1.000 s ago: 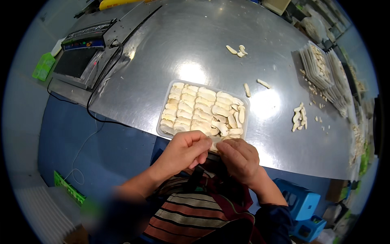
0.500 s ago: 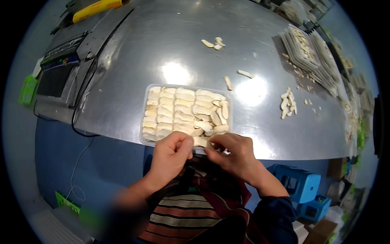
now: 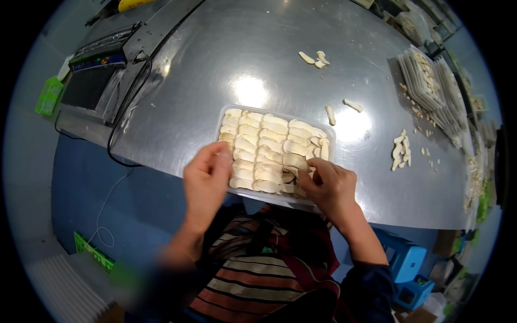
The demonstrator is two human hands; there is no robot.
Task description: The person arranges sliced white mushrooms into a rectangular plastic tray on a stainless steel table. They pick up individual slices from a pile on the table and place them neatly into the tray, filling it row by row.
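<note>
A clear plastic tray [image 3: 224, 113] full of sliced mushrooms sits near the table's front edge. Pale slices [image 3: 267, 172] overlap in neat columns; those at the right lie less evenly. My right hand [image 3: 333, 185] reaches over the tray's near right part, its thumb and fingers closed on a mushroom slice [image 3: 295, 161]. At the tray's left side, my left hand [image 3: 204, 177] has its fingers curled toward the thumb, fingertips by the leftmost column. What lies between those fingers, if anything, is hidden.
Loose slices lie in small groups [image 3: 401, 151] [image 3: 320, 60] on the metal table [image 3: 188, 81]. Stacked trays [image 3: 423, 81] stand at the right among crumbs. At the left are a dark machine [image 3: 97, 70] and its black cable. Blue stools [image 3: 406, 264] stand below the right edge.
The view has shifted, so the tray sits farther right in it. My left hand has gone from the near edge to the tray's left side; my right hand has moved farther in over the slices.
</note>
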